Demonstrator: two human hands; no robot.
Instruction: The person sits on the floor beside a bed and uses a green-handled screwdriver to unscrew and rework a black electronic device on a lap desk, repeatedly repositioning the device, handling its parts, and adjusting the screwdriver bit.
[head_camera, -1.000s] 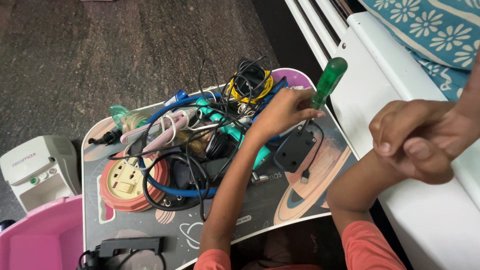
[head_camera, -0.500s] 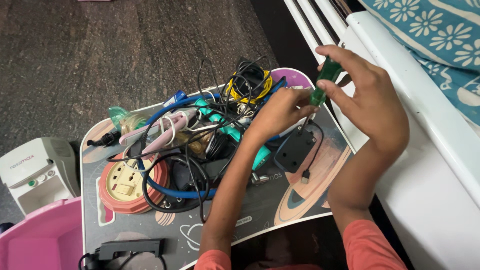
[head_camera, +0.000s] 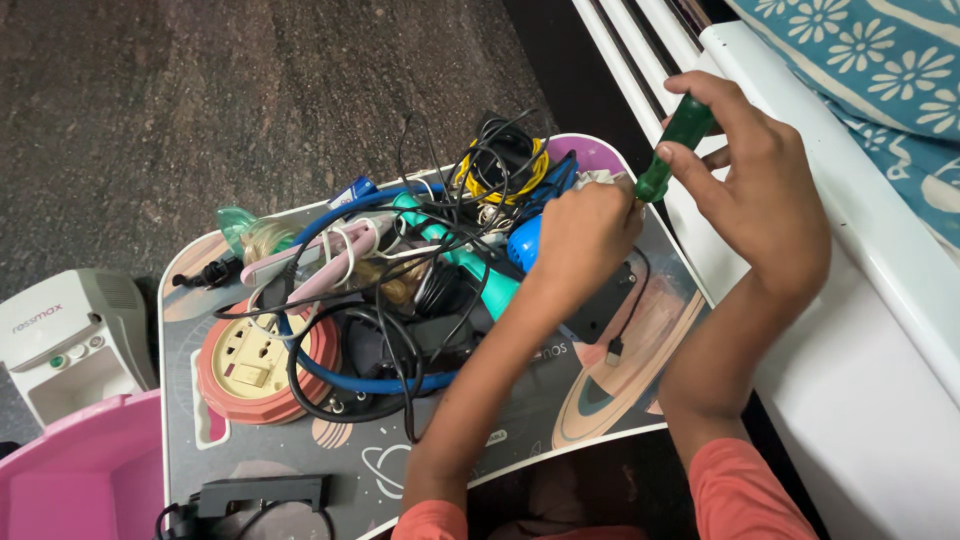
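A green-handled screwdriver (head_camera: 672, 150) stands tilted above the far right corner of a small space-themed lap table (head_camera: 600, 390), held between two hands near a white bed frame (head_camera: 860, 330).

Around it lies a heap of clutter: a tangle of black cables (head_camera: 400, 350), a blue hose (head_camera: 350, 378) looping beside a round orange extension reel (head_camera: 262, 368), a pink hair straightener (head_camera: 310, 262), a teal tube (head_camera: 470, 262) and a coil of yellow wire (head_camera: 505, 180). A black adapter (head_camera: 262, 492) sits at the table's near edge. Off the table to the left stand a white nebuliser unit (head_camera: 70, 340) and a pink plastic tub (head_camera: 70, 480). A blue floral bedsheet (head_camera: 860, 60) covers the bed at the upper right.

The left forearm crosses over the heap and hides part of a dark device under the wrist.

The right hand (head_camera: 760, 190) wraps the screwdriver's handle, fingers curled tight around it with the thumb pressed along the side. The left hand (head_camera: 585, 235) is bunched into a loose fist at the tool's lower end, apparently pinching the shaft, though the tip itself is hidden behind the knuckles.
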